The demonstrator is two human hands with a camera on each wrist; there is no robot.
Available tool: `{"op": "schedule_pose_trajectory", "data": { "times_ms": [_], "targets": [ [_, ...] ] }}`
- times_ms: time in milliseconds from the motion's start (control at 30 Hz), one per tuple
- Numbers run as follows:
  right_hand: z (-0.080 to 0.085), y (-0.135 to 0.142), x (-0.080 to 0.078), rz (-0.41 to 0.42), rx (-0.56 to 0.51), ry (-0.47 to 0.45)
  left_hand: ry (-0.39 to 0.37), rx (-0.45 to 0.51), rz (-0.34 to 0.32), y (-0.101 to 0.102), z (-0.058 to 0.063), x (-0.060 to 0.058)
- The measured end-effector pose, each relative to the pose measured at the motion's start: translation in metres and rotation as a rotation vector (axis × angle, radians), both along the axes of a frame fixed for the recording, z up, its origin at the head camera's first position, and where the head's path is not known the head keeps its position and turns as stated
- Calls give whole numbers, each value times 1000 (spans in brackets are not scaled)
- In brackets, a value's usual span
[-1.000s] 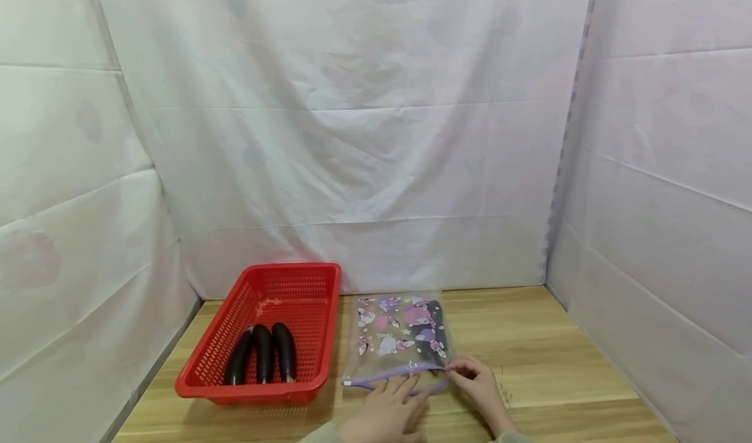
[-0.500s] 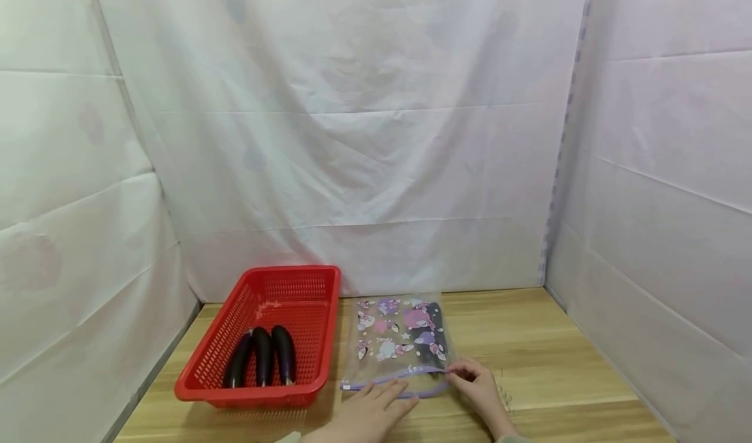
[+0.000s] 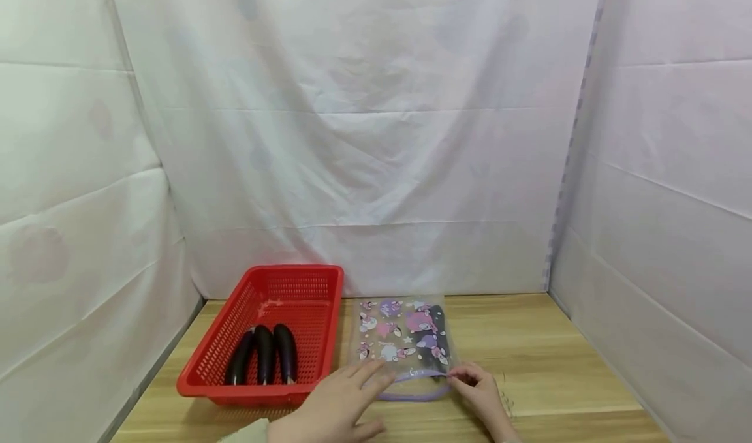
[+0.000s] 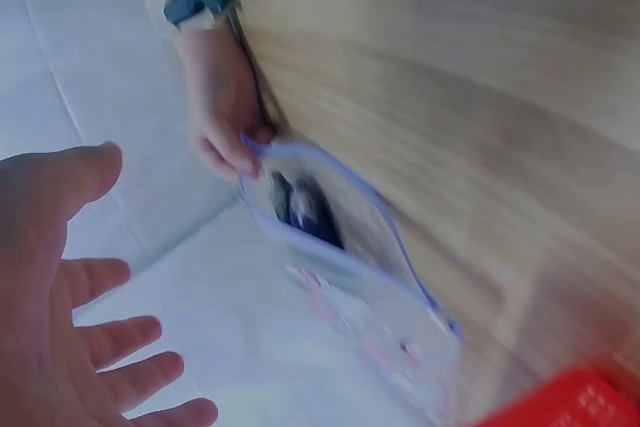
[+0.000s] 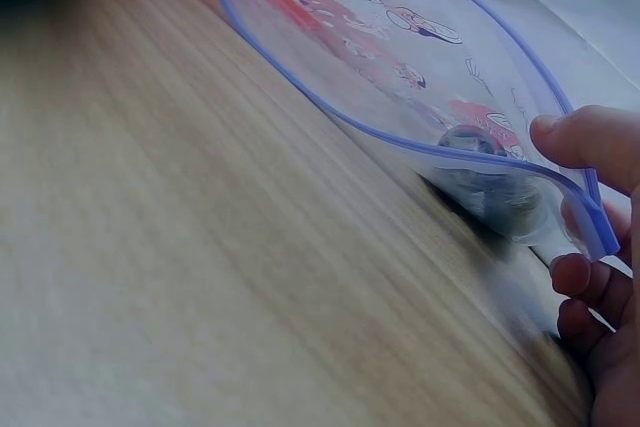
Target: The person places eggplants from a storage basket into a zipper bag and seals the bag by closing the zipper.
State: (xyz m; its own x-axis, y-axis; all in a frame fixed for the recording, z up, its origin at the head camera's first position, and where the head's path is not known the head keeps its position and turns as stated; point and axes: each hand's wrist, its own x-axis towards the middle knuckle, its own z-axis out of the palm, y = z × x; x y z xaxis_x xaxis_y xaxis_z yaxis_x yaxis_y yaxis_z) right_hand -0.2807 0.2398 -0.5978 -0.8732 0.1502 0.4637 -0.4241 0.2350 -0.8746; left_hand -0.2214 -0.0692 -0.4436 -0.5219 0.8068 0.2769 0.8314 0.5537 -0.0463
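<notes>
A clear zip bag [image 3: 376,325] with a cartoon print and purple zip edges lies on the table, its mouth gaping toward me. Along its right side rests a dark eggplant [image 3: 437,325], seen through the plastic; its end shows inside the mouth in the left wrist view. My right hand [image 3: 478,391] pinches the right end of the zip edge between thumb and fingers. My left hand [image 3: 337,400] is held out with fingers extended and overlaps the bag's left corner in the head view; the left wrist view shows that palm [image 4: 50,317] holding nothing, apart from the bag.
A red plastic basket [image 3: 336,338] stands left of the bag, with several eggplants [image 3: 266,355] lying in its near part. White cloth [image 3: 376,169] hangs behind the wooden table [image 3: 529,345] and along both sides.
My left hand has lifted off the bag's lower edge and moved left toward the basket. The bag's mouth gapes wider, and my right hand keeps its pinch on the corner.
</notes>
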Motion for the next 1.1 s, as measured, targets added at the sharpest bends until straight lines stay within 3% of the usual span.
{"op": "schedule_pose_trajectory", "data": {
  "times_ms": [133, 200, 333, 533, 867, 1100],
  "targets": [
    [17, -4, 8, 8, 8, -15, -96, 29, 106, -13, 10, -3],
    [25, -5, 11, 4, 13, -36, -108, 25, 167, -18, 14, -6],
    [29, -5, 12, -18, 18, -61, -73, 29, 285, -26, 23, -13],
    [23, -3, 12, -24, 29, -53, -60, 74, 418, -37, 37, -26],
    [20, -5, 14, -41, 33, -65, -162, 147, 631, -68, 41, -76],
    [19, -5, 13, -25, 19, -56, -251, 145, 762, -87, 42, -108]
  ]
}}
